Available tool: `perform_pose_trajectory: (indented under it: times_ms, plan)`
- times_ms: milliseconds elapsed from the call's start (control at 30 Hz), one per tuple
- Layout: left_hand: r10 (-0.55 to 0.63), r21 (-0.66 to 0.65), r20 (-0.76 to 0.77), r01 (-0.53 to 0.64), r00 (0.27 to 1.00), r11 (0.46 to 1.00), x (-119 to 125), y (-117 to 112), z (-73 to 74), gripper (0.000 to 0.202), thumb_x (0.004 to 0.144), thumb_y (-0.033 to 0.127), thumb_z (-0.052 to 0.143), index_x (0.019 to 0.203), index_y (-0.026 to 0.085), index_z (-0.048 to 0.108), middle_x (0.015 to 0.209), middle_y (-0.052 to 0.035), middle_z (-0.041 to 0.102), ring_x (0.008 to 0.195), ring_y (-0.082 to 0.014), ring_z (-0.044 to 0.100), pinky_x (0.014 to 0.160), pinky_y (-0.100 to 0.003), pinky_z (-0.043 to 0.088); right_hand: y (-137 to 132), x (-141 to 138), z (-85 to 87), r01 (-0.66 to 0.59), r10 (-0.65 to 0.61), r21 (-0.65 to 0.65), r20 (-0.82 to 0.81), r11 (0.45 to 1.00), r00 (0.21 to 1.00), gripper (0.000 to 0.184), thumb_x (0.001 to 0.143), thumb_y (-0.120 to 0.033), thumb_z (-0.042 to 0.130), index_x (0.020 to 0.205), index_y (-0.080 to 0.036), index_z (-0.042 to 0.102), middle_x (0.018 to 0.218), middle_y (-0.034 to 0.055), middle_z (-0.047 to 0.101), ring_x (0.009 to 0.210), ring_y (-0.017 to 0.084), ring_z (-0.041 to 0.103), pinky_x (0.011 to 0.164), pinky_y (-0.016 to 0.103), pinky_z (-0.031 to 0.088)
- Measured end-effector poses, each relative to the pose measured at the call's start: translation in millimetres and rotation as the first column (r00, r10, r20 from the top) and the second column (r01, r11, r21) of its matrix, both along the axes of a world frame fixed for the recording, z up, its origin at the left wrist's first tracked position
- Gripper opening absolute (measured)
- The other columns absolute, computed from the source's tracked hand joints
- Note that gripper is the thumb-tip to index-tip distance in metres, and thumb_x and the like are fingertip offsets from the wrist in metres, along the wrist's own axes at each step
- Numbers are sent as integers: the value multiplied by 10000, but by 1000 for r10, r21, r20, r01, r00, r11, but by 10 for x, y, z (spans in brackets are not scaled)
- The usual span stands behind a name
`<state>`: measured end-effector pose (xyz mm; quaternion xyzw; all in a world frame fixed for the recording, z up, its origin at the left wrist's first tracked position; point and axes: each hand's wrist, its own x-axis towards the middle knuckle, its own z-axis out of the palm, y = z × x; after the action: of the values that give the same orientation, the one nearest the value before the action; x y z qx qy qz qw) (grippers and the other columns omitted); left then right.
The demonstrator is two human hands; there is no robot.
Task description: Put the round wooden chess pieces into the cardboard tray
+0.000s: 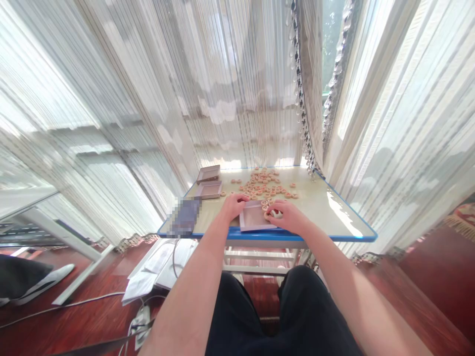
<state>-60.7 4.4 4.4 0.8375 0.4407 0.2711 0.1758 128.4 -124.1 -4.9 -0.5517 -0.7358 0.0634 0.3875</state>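
A shallow open box (254,217) lies near the front edge of the table. My left hand (235,203) is closed on its far left corner, thumb and fingers at the rim. At the box's right side, my right hand (284,215) pinches a round wooden game piece (266,216), like a Chinese chess disc. A few more discs (264,203) sit in a line just beyond it, along the box's right wall. Farther back, many similar loose discs (260,188) are spread and partly heaped. Markings on the discs are too small to read.
Two more shallow boxes, one nearer (210,190) and one farther (208,173), rest on the table's left side. A blurred dark item (185,215) lies at the left edge. The table (319,207) has a blue rim; curtains (237,99) hang behind it. Papers (148,272) are below left.
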Motion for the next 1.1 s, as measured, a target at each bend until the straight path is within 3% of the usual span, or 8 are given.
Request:
perform_pose_trajectory:
  times_ms: [733, 867, 1000, 1100]
  plan:
    - [22, -19, 3, -21, 1000, 1000, 9, -40, 38, 307, 720, 109, 528, 886, 217, 762, 983, 8, 744, 957, -173, 653, 915, -247, 487, 8, 14, -1, 34, -34, -4, 30, 999, 999, 40, 727, -232, 618, 756, -208, 632, 759, 1, 588, 713, 148, 519, 707, 274, 417]
    - [7, -3, 0, -7, 1000, 1000, 7, -35, 28, 311, 720, 108, 524, 884, 217, 764, 987, 9, 743, 964, -172, 653, 910, -241, 490, 65, 82, -64, 188, -187, 60, -32, 980, 982, 172, 738, -214, 545, 888, -202, 628, 794, 21, 589, 764, 175, 530, 729, 299, 426]
    - [15, -7, 2, -15, 1000, 1000, 10, -44, 36, 295, 724, 122, 536, 863, 234, 771, 976, 19, 748, 958, -174, 659, 916, -236, 485, 136, 191, -129, 430, -425, 92, -70, 898, 903, 193, 775, -216, 489, 910, -191, 626, 849, 60, 590, 847, 213, 535, 812, 351, 432]
    - [11, -9, 7, -11, 1000, 1000, 13, -60, 54, 291, 728, 131, 536, 866, 229, 773, 974, 18, 749, 957, -177, 661, 923, -239, 483, 174, 245, -170, 502, -504, 102, -5, 859, 863, 188, 785, -210, 491, 898, -193, 639, 875, 81, 596, 882, 234, 527, 868, 383, 419]
